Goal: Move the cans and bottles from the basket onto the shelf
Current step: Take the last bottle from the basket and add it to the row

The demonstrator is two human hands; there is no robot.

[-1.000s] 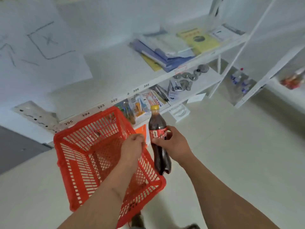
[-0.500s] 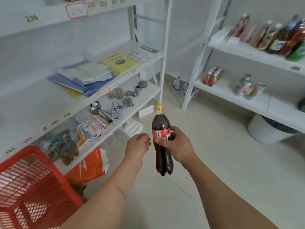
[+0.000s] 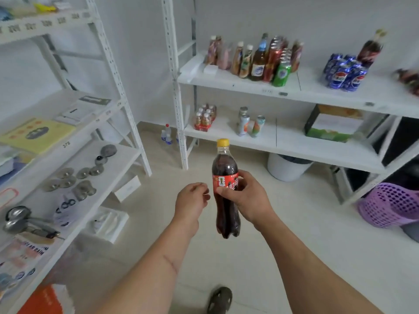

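My right hand grips the dark cola bottle with red label and yellow cap upright at its middle, fingers wrapped round the label. My left hand hangs beside it, fingers loosely curled, holding nothing. The white drinks shelf lies ahead, above the cap.

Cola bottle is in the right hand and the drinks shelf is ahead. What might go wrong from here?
1. The right hand holds the cola bottle alone, at its label; the left hand is off it, so it might slip.
2. The upper shelf carries tightly packed bottles and cans; squeezing in there may topple some.
3. The blue cans stand near the front edge and may get knocked off.
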